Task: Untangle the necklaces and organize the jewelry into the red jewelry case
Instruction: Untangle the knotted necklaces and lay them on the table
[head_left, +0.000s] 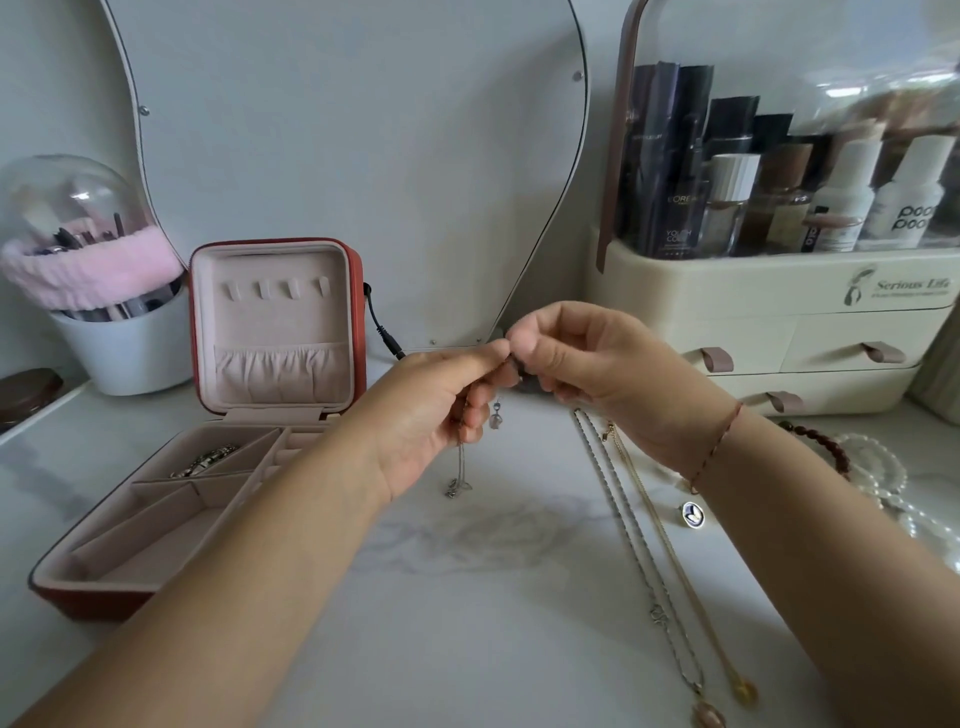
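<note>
Two-hand grip, thin silver necklace (460, 470)

Jewelry case (156, 519) open on table (467, 623), to my left; brush cup (124, 348) behind it. Two necklaces (654, 561) lie right of centre. Cosmetics organizer (779, 332) at back right, bead bracelets (872, 467) before it.

Bare marble table (467, 597) between the open red jewelry case (171, 499) at left and two long chains (639, 540) at right: clear passage. Right edge crowded with a ring (692, 514), bead bracelet (821, 441) and pearls (883, 478) (cosmetics organizer (769, 322) walls off the back). Both hands (441, 405) are raised mid-table, blocking the centre.
</note>
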